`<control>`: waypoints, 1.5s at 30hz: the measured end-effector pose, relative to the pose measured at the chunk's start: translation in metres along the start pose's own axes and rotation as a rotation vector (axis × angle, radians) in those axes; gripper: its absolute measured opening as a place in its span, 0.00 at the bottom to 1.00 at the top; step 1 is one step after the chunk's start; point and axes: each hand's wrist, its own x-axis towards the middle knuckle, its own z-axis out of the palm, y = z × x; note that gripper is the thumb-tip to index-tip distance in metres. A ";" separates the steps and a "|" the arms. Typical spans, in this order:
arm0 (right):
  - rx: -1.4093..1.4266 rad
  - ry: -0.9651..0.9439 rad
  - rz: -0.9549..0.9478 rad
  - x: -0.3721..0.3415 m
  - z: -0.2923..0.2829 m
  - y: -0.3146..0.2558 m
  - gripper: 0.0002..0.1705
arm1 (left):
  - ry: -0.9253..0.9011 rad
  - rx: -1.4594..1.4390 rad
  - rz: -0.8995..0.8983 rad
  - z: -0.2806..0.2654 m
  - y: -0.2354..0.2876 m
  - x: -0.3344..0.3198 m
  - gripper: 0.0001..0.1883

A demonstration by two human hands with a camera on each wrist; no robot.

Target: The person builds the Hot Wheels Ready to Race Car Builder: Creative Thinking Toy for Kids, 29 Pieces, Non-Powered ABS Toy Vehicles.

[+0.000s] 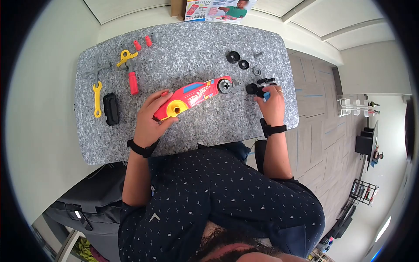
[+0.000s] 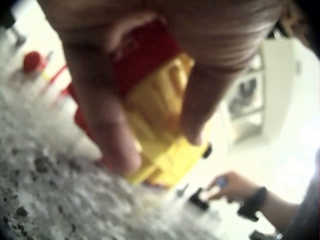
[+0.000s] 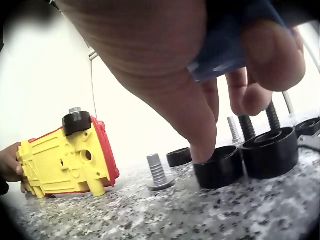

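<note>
**Toy car on its side in left hand, right hand in among the loose wheels**

Toy car [image 1: 200,95] is at mid-table, side up, yellow underside facing the near edge. Long axis diagonal: bare-hub end near left, end with the fitted wheel [image 1: 224,85] far right. Left hand [image 1: 150,114] clamped round the bare-hub end. Right hand [image 1: 274,107] curled on a blue piece [image 3: 217,55], one digit touching a loose black wheel [image 3: 219,167]. Grey bolt [image 3: 159,175] upright just beside.

Edges: right hand works near the table [image 1: 196,131] right edge. Speckled surface runs from car to near edge; hammer [image 1: 132,81] and yellow wrench [image 1: 97,100] bound the left.

Container: printed box [image 1: 216,9] beyond far edge; can't see inside.
</note>
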 end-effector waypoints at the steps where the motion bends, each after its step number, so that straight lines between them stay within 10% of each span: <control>1: -0.026 -0.023 0.014 -0.001 0.002 0.006 0.26 | 0.001 -0.002 -0.004 0.001 0.000 0.000 0.40; 12: 0.232 -0.020 -0.101 -0.008 -0.033 -0.017 0.27 | -0.013 0.001 -0.010 -0.001 0.004 0.001 0.40; 18: 0.996 -0.198 -0.264 -0.031 -0.015 -0.104 0.39 | -0.015 0.013 -0.029 0.000 0.004 -0.001 0.40; 22: 0.950 -0.314 -0.576 -0.033 -0.009 -0.171 0.32 | -0.022 0.058 0.011 -0.001 0.006 0.000 0.39; 29: 0.888 -0.315 -0.544 -0.039 0.026 -0.189 0.24 | 0.000 0.025 0.025 0.000 0.004 -0.001 0.39; 45: 0.221 0.218 -0.044 0.009 -0.045 -0.001 0.15 | 0.024 -0.019 0.055 0.006 0.006 0.000 0.48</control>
